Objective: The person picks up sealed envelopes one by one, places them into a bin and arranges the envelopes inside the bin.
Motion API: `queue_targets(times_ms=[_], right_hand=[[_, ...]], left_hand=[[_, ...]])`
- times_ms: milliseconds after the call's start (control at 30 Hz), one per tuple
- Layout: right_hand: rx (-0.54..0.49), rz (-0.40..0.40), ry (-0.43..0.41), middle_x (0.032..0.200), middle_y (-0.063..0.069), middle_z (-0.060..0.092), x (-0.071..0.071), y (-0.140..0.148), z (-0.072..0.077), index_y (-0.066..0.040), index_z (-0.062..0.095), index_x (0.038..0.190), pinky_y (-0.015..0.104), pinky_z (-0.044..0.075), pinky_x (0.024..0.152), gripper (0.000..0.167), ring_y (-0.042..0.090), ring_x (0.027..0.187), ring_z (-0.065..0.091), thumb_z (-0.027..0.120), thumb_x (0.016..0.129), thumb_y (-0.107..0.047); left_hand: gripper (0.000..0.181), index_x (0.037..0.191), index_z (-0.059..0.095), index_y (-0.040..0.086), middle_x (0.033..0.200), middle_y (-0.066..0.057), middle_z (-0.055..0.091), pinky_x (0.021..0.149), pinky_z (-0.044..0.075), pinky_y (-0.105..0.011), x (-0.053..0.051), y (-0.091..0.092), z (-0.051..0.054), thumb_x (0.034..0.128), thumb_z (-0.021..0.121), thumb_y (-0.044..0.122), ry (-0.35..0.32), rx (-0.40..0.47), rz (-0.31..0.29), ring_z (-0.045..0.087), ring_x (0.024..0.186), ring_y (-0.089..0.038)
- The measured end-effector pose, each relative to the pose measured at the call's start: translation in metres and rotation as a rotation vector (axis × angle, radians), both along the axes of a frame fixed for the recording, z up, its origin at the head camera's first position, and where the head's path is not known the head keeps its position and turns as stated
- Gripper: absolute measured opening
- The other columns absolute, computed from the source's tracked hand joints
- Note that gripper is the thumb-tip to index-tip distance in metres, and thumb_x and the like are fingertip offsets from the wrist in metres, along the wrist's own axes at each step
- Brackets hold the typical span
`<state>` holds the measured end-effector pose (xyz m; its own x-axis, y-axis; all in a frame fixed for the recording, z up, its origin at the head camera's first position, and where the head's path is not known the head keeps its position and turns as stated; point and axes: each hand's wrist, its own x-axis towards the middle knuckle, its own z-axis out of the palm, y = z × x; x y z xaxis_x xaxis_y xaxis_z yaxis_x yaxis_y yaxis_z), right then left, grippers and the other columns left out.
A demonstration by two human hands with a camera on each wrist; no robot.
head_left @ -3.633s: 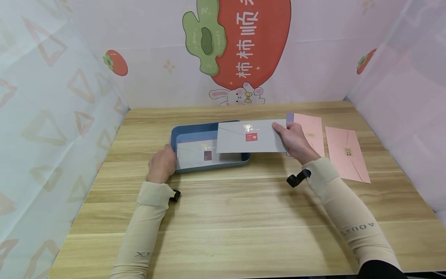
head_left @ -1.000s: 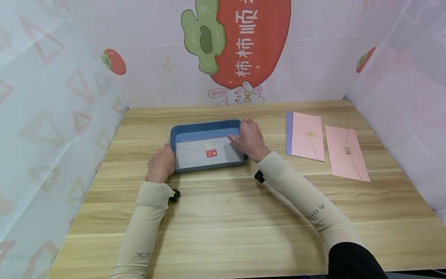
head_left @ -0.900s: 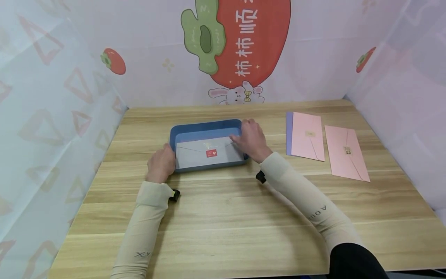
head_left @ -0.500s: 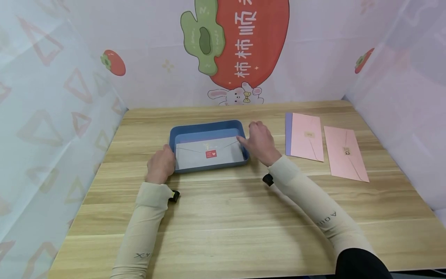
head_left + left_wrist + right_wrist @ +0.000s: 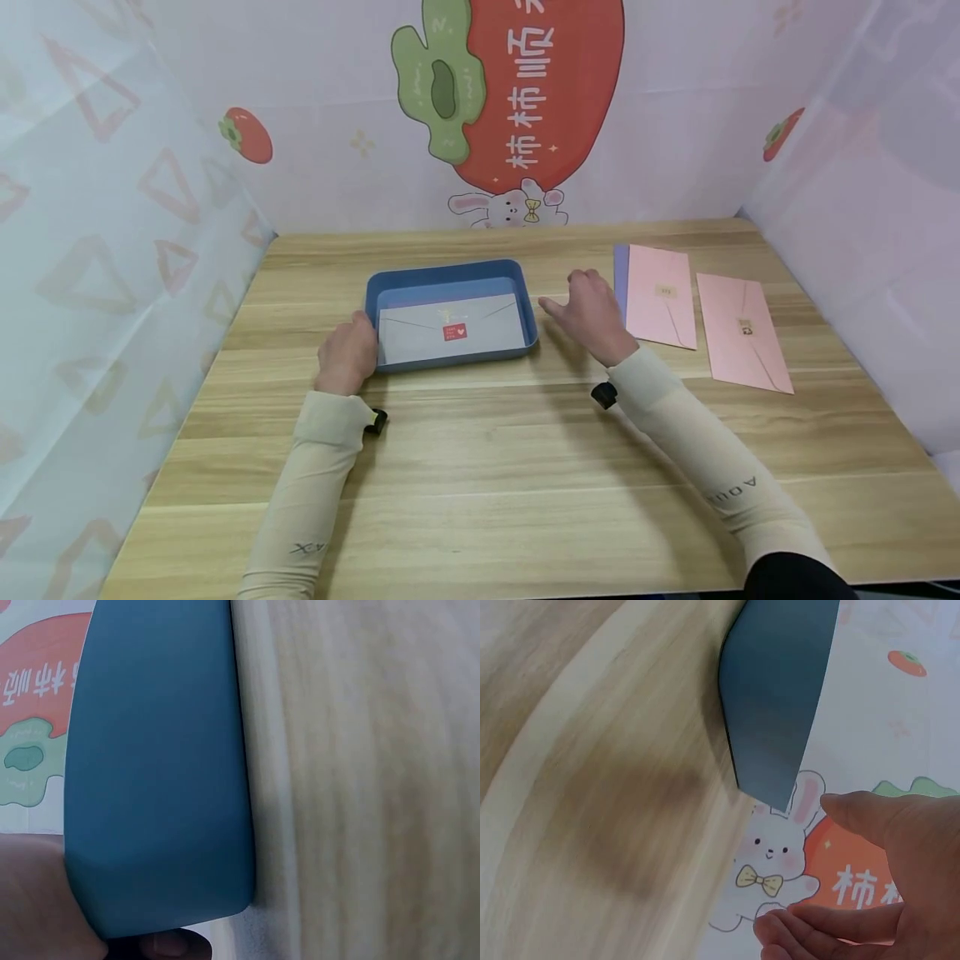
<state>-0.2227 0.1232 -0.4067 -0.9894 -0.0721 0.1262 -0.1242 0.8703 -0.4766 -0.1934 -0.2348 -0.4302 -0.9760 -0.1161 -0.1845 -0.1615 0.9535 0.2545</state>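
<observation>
My left hand [image 5: 347, 354] holds the left end of a shallow blue tray [image 5: 442, 273]. In the left wrist view, part of the hand lies over the rim and fingertips show past the tray's corner [image 5: 157, 772]. A white envelope [image 5: 408, 337] with a red heart sticker lies flat along the tray's front side, seal up. Right of the tray, my right hand [image 5: 592, 318] hovers over the table with thumb and fingers spread apart. In the right wrist view nothing sits between them, and the tray's outer wall [image 5: 780, 697] is a short way off.
To the right lies a pink envelope [image 5: 660, 304] partly covering a purple envelope [image 5: 621, 283]. A second pink envelope [image 5: 744, 333] rests beside them, nearer the right edge. The wooden table [image 5: 480, 467] is bounded by a printed cloth backdrop [image 5: 330, 183] behind and at both sides.
Earlier, my right hand held the white envelope over the tray; the envelope now lies inside. That hand has let go of it and moved right, off the tray. My left hand stays put.
</observation>
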Motion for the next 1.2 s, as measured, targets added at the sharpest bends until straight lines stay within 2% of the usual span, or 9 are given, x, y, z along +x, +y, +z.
queue_targets(times_ms=[200,467,667,867,1000,1200], right_hand=[[0.019,-0.009,0.012,0.123,0.031,0.064,0.003,0.013,0.004,0.015,0.062,0.122,0.054,0.057,0.09,0.061,0.041,0.104,0.063,0.077,0.096,-0.038],[0.054,-0.028,0.051,0.109,0.03,0.064,0.006,0.031,0.008,0.013,0.062,0.101,0.053,0.055,0.08,0.054,0.039,0.091,0.061,0.078,0.095,-0.039],[0.055,-0.045,0.035,0.116,0.035,0.063,0.01,0.05,0.007,0.017,0.062,0.11,0.057,0.056,0.084,0.06,0.045,0.097,0.064,0.076,0.096,-0.04],[0.051,-0.063,0.009,0.094,0.025,0.058,0.014,0.071,0.005,0.009,0.057,0.09,0.048,0.049,0.07,0.051,0.035,0.079,0.054,0.075,0.097,-0.039],[0.046,-0.072,0.006,0.091,0.023,0.057,0.016,0.084,0.004,0.009,0.058,0.089,0.044,0.047,0.067,0.051,0.033,0.077,0.051,0.075,0.096,-0.038],[0.089,-0.077,0.029,0.082,0.022,0.054,0.018,0.102,0.002,0.004,0.053,0.076,0.042,0.044,0.061,0.051,0.031,0.07,0.048,0.076,0.096,-0.037]], left_hand=[[0.027,0.124,0.047,-0.008,0.119,-0.038,0.065,0.087,0.055,-0.063,0.0,-0.001,0.0,0.1104,0.03,0.008,-0.001,-0.003,-0.001,0.067,0.108,-0.052],[0.027,0.125,0.047,-0.009,0.119,-0.037,0.065,0.086,0.056,-0.063,-0.001,-0.001,-0.001,0.1103,0.03,0.008,-0.005,-0.003,0.006,0.067,0.107,-0.051],[0.027,0.126,0.046,-0.008,0.121,-0.038,0.064,0.088,0.055,-0.063,-0.001,0.002,-0.002,0.1099,0.029,0.007,-0.005,0.003,0.0,0.067,0.11,-0.051],[0.027,0.124,0.045,-0.008,0.121,-0.038,0.064,0.089,0.054,-0.063,-0.001,0.004,-0.003,0.1099,0.029,0.008,0.003,0.009,-0.005,0.066,0.11,-0.052],[0.026,0.123,0.046,-0.007,0.119,-0.037,0.065,0.088,0.055,-0.063,0.0,0.002,-0.003,0.11,0.029,0.009,0.011,0.008,-0.002,0.067,0.109,-0.051],[0.027,0.123,0.046,-0.007,0.119,-0.038,0.064,0.087,0.055,-0.063,0.0,-0.001,-0.001,0.1102,0.029,0.01,0.009,0.003,-0.002,0.067,0.108,-0.052]])
